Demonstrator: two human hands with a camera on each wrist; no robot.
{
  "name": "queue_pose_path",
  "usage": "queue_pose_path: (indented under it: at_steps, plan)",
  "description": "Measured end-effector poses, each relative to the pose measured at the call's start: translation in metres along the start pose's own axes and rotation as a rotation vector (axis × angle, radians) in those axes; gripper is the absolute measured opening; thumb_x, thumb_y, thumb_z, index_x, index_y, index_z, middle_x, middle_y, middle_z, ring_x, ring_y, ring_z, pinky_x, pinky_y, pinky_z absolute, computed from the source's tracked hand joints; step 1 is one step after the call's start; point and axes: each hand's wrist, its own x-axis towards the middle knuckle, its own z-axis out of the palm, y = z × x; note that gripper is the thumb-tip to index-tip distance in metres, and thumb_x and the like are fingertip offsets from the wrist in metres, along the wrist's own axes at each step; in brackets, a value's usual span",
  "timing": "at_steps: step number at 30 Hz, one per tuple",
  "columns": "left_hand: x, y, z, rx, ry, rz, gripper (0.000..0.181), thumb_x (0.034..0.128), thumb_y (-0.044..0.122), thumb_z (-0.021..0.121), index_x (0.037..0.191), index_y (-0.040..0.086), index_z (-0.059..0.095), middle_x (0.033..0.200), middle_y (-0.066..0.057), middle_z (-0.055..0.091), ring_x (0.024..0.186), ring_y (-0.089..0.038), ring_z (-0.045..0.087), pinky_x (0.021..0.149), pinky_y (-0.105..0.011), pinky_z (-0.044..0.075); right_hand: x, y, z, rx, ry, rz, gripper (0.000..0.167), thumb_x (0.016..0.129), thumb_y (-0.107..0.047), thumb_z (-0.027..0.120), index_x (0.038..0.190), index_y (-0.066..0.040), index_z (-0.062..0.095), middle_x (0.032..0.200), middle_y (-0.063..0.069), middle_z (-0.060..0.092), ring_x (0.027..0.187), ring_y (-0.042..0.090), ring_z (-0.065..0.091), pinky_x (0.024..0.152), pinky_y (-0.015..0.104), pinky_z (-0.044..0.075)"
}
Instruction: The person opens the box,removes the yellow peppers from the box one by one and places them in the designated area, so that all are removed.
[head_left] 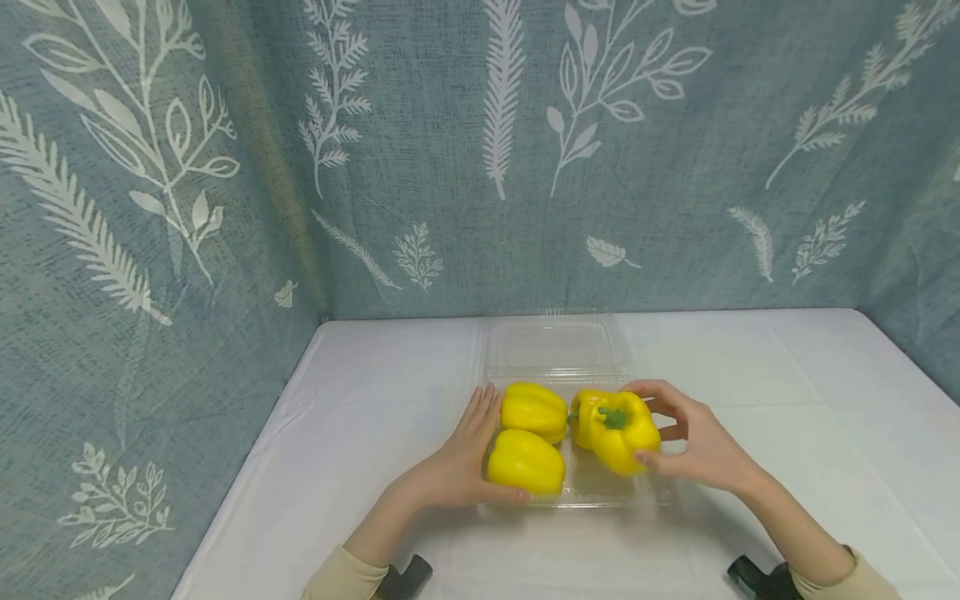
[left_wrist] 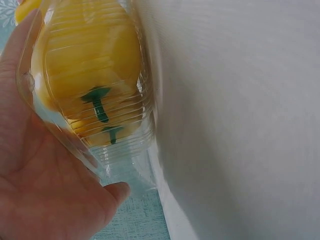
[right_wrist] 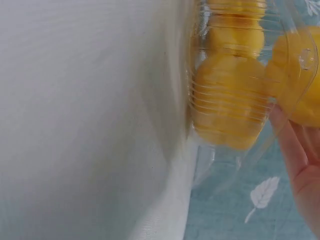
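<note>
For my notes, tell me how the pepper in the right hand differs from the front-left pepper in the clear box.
The held pepper is up in the right hand; the front-left pepper lies in the box. The held pepper's stem faces up, while the front-left pepper's points left. Both are yellow with green stems.

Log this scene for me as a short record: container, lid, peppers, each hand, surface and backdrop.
Container: clear plastic base, on the table
Lid: clear lid, open, laid back on the far side
Peppers: four yellow; left pair and far-right pepper inside, held pepper over the right half
Left hand: against the container's left side
Right hand: holds one pepper, its green stem facing the head camera
Surface: white-covered table
Backdrop: blue-green cloth with pale leaf prints
</note>
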Motion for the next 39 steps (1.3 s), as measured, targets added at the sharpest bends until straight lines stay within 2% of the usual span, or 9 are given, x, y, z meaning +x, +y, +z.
queue_pose_path:
  at_steps: [6,11,18,22,27,31,39]
  plan:
    - [0.001,-0.002,0.0,0.004,-0.004,-0.006,0.127,0.0739,0.057,0.078,0.156,0.006,-0.005,0.161,-0.011,-0.016,0.145,-0.019,-0.02,0.117,-0.051,0.004,0.0,0.0,-0.002,0.023,0.079,-0.025,0.059,0.079,0.001,0.072,0.134,-0.006,0.051,0.126,-0.002,0.057,0.103,0.009,0.057,0.073,0.032,0.058]
    - [0.001,-0.002,0.0,0.003,-0.001,-0.004,0.128,0.0736,0.058,0.078,0.156,0.007,-0.005,0.161,-0.011,-0.016,0.145,-0.019,-0.02,0.117,-0.051,0.004,0.001,0.002,-0.004,0.019,0.146,0.017,0.056,0.083,0.003,0.069,0.135,-0.004,0.051,0.126,-0.007,0.056,0.106,0.005,0.056,0.076,0.028,0.057]
    - [-0.001,-0.001,0.0,-0.002,0.002,-0.001,0.129,0.0731,0.059,0.078,0.156,0.007,-0.006,0.161,-0.01,-0.016,0.145,-0.019,-0.02,0.117,-0.051,0.004,0.002,0.003,-0.008,0.021,0.254,0.145,0.052,0.09,-0.004,0.067,0.138,0.0,0.048,0.128,-0.017,0.052,0.109,0.0,0.052,0.082,0.017,0.052]
    - [-0.001,-0.002,0.0,-0.006,0.001,-0.002,0.129,0.0731,0.058,0.078,0.156,0.008,-0.007,0.162,-0.01,-0.016,0.145,-0.019,-0.02,0.117,-0.051,0.004,0.003,0.004,-0.011,-0.001,0.299,0.251,0.053,0.093,-0.014,0.067,0.14,-0.002,0.046,0.132,-0.012,0.051,0.113,0.0,0.048,0.086,0.015,0.046]
    - [-0.001,-0.001,0.0,-0.005,-0.003,-0.01,0.129,0.0729,0.058,0.078,0.156,0.008,-0.006,0.161,-0.01,-0.016,0.145,-0.019,-0.02,0.117,-0.051,0.004,0.004,0.007,-0.016,-0.022,0.337,0.346,0.057,0.094,-0.024,0.067,0.143,-0.005,0.044,0.137,0.0,0.05,0.112,0.001,0.047,0.084,0.018,0.045]
    - [-0.001,0.0,0.0,-0.006,-0.003,-0.01,0.128,0.0732,0.057,0.079,0.156,0.006,-0.006,0.161,-0.011,-0.016,0.145,-0.02,-0.02,0.116,-0.051,0.004,0.006,0.009,-0.021,-0.032,0.357,0.407,0.062,0.094,-0.03,0.066,0.145,-0.006,0.042,0.139,0.008,0.048,0.109,0.006,0.047,0.084,0.026,0.045]
    - [-0.001,0.0,-0.001,-0.007,-0.001,-0.006,0.128,0.0738,0.056,0.078,0.156,0.005,-0.005,0.161,-0.012,-0.016,0.145,-0.02,-0.021,0.116,-0.051,0.003,0.011,0.016,-0.031,-0.03,0.349,0.509,0.074,0.093,-0.041,0.064,0.15,-0.004,0.034,0.145,0.021,0.041,0.123,0.035,0.042,0.09,0.05,0.041]
